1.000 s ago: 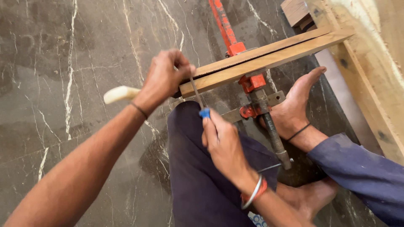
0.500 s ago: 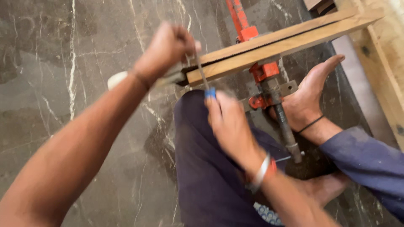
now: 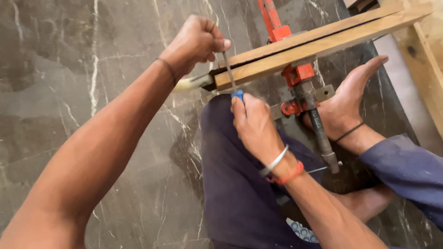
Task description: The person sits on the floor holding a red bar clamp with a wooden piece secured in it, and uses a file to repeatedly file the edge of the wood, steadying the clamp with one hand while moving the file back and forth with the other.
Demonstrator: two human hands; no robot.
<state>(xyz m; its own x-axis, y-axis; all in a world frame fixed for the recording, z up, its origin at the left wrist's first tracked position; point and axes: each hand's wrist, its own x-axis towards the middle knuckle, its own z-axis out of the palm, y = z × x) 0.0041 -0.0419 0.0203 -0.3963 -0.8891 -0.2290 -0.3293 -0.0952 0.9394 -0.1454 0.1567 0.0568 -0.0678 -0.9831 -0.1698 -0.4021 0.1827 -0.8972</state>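
Overhead, left hand (image 3: 196, 44), plank edge (image 3: 318, 44)

The floor (image 3: 69, 69) is dark grey-brown marble with thin white veins. The wooden strips (image 3: 314, 44) I work on are pale tan, with a dark line running between them. The clamp (image 3: 297, 74) is red-orange; its screw (image 3: 318, 131) is dull grey metal. The tool (image 3: 233, 83) under my right hand (image 3: 251, 122) has a blue handle and a grey metal shaft. My trousers (image 3: 235, 184) are dark navy. My right wrist carries a silver bangle (image 3: 274, 161) and a red thread (image 3: 288, 176). The handle (image 3: 191, 84) below my left hand (image 3: 196, 41) is cream.
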